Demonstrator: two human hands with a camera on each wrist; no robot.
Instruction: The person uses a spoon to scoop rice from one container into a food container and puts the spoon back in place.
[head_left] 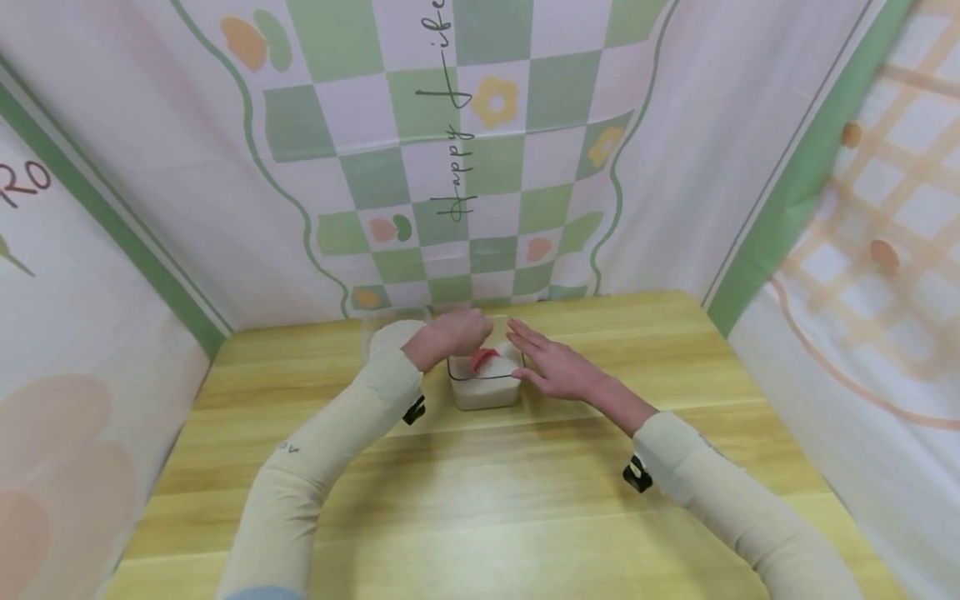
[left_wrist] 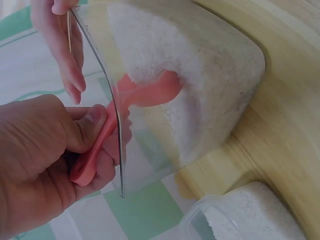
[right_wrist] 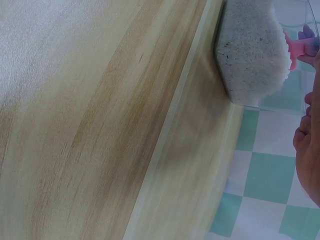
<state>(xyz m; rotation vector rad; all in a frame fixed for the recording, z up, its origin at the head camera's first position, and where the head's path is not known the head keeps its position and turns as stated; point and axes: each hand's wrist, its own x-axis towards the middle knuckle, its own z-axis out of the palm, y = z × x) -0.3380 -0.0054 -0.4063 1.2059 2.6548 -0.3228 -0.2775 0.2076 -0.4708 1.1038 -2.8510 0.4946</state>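
Note:
A clear square container (head_left: 485, 385) part-filled with white grains stands on the wooden table (head_left: 480, 500). My left hand (head_left: 457, 333) reaches over its rim and grips the handle of a pink scoop (head_left: 483, 358). In the left wrist view the left hand (left_wrist: 100, 135) pinches the scoop (left_wrist: 150, 95) with thumb and curled fingers, and the scoop's bowl is dug into the grains inside the container (left_wrist: 220, 65). My right hand (head_left: 536, 358) lies with straight fingers against the container's right side. The right wrist view shows the container (right_wrist: 250, 50), the scoop (right_wrist: 292, 50) and the right hand's edge (right_wrist: 307, 160).
A second container (head_left: 393, 337) with white grains stands just left of the first, behind my left wrist, and shows again as the second container (left_wrist: 250, 215) in the left wrist view. Checked cloth walls (head_left: 465, 167) close in the table on three sides.

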